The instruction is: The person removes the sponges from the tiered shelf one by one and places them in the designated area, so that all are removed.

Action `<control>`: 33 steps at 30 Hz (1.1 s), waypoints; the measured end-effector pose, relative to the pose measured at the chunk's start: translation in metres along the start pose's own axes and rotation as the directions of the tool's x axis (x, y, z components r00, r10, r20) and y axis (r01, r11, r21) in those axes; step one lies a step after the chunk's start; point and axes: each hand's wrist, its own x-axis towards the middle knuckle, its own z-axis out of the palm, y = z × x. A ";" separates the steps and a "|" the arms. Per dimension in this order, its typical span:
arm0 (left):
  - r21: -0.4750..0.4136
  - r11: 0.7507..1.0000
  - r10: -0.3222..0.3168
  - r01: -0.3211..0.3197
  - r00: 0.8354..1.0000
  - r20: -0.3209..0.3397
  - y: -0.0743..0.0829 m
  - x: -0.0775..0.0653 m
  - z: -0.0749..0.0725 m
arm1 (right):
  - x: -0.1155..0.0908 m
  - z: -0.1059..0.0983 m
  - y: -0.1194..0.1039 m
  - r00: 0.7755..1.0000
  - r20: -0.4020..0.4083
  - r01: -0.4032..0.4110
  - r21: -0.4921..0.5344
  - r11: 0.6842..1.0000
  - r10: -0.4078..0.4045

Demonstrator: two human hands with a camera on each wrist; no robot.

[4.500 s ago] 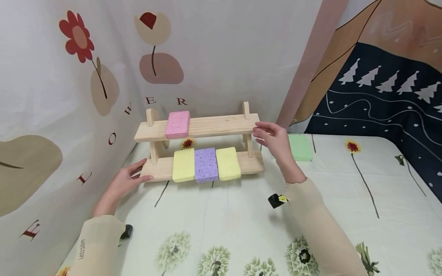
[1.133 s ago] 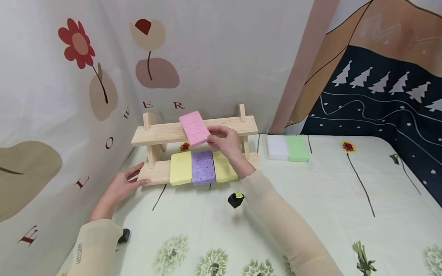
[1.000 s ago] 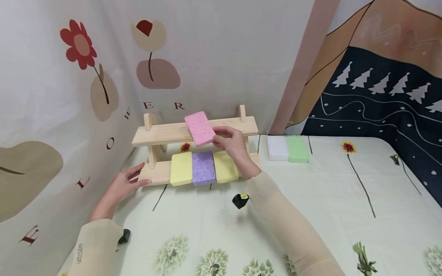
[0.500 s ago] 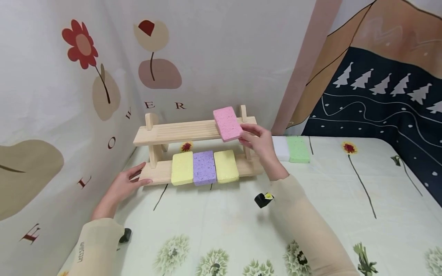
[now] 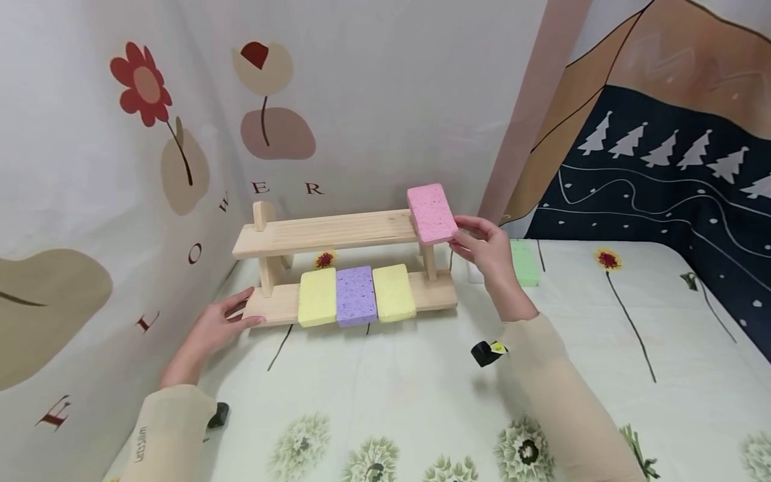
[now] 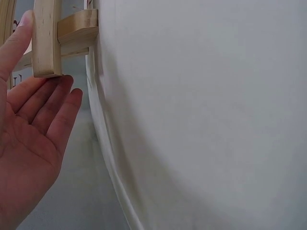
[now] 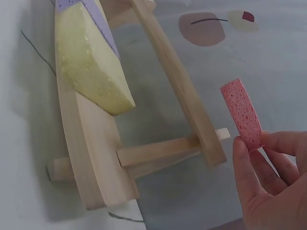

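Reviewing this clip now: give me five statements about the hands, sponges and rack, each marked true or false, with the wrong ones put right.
1. The right hand holds the pink sponge. True.
2. The left hand touches the end of the lower board. True.
3. The pink sponge lies flat on the lower board. False: it is held clear of the wooden rack, as the right wrist view shows.
4. The purple sponge lies between two yellow sponges. True.
5. The green sponge sits on the rack. False: it lies on the flower-print cloth.
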 end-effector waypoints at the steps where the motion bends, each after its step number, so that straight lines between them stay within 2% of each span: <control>1: 0.001 1.000 0.004 -0.004 1.000 -0.001 0.000 0.000 0.000 | 0.000 -0.002 0.000 1.000 -0.008 -0.004 -0.008 1.000 0.004; 4: 0.005 1.000 0.003 -0.003 1.000 0.000 0.000 0.000 0.001 | -0.001 -0.010 0.000 0.999 -0.030 -0.015 -0.025 1.000 0.014; 14: 0.014 1.000 0.015 -0.015 1.000 -0.006 -0.004 0.000 0.002 | -0.002 -0.034 -0.005 0.997 -0.078 0.011 0.016 1.000 -0.009; 33: -0.002 1.000 0.008 -0.008 1.000 -0.012 -0.004 0.002 0.002 | -0.009 -0.088 -0.009 0.988 -0.151 0.056 0.154 0.987 -0.032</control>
